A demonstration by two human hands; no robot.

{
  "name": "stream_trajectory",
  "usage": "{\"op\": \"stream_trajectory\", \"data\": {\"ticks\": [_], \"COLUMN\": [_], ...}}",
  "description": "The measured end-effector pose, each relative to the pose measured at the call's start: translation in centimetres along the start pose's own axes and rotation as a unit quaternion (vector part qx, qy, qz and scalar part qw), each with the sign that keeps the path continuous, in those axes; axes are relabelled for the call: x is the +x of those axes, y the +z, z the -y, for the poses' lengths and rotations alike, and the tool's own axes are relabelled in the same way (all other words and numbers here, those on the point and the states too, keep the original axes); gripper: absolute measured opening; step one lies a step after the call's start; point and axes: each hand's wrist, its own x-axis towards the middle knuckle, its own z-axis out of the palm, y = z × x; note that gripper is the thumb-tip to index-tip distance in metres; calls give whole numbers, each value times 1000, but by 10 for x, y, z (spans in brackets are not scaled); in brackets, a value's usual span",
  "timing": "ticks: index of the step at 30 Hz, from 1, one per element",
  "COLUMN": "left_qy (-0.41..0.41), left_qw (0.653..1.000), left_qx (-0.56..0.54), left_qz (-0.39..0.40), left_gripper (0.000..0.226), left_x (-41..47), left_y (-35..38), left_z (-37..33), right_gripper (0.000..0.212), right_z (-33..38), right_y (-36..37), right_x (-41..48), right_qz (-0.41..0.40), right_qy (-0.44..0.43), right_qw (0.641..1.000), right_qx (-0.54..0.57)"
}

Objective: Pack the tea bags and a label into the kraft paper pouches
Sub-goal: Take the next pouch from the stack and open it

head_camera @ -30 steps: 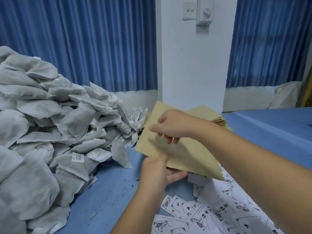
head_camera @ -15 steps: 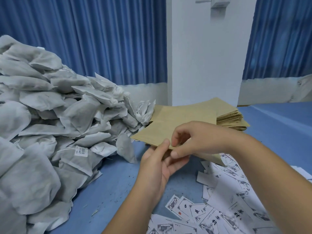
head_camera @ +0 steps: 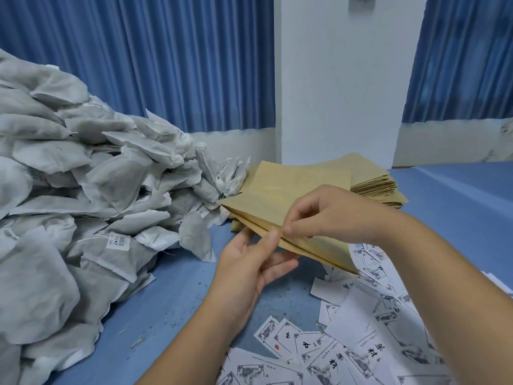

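Nearest me, printed labels (head_camera: 341, 354) lie scattered over the near right corner of the blue table (head_camera: 172, 307), none of them in hand. Just beyond, the left hand (head_camera: 249, 270) pinches the lower lip of a kraft pouch (head_camera: 294, 195), thumb on top and fingers curled beneath. The right hand (head_camera: 327, 215) nips the upper lip between thumb and forefinger. A second ago that pouch was tipped up with the right hand at its top edge. It has since dropped nearly level over the middle of the table, both hands have met at its near edge, and a dark slit shows where the walls part. I'd say the mouth is only now being opened, with nothing packed yet. The tea bags (head_camera: 83, 207) are heaped along the left edge. The stack of pouches (head_camera: 374, 184) sits at the far edge before the white pillar (head_camera: 333, 93).
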Motion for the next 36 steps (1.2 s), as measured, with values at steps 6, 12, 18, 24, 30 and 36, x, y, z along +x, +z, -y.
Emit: {"op": "stream_trajectory", "data": {"ticks": [6,12,18,24,30,36], "left_qy": [-12,-6,-5,-6,-33,-12], "left_qw": [996,999,998,995,993,984], "left_qx": [20,33,-38,-68,-10,-25], "left_qz": [-90,-35,-44,-78,-116,-177], "left_gripper": [15,21,30,31,35,36], "left_x": [-5,-6,-6,-8,-6,-6], "left_y": [13,12,7,11,11,12], "left_z": [9,-2,-6,-4,-3,-14], "right_gripper": [11,9,10,12,11,23], "right_z": [22,35,30,28,47,52], "right_y": [16,27,37,25,49,66], "right_x": [-3,-3,3,0,-1,-1], "right_qz": [-65,-76,-94,-148,-94,-95], "right_qy": [-29,-90,-118,-97,-124,-85], "right_qw": [981,956,950,965,938,915], "right_qx": [-182,-268,-273,-192,-310,-382]}}
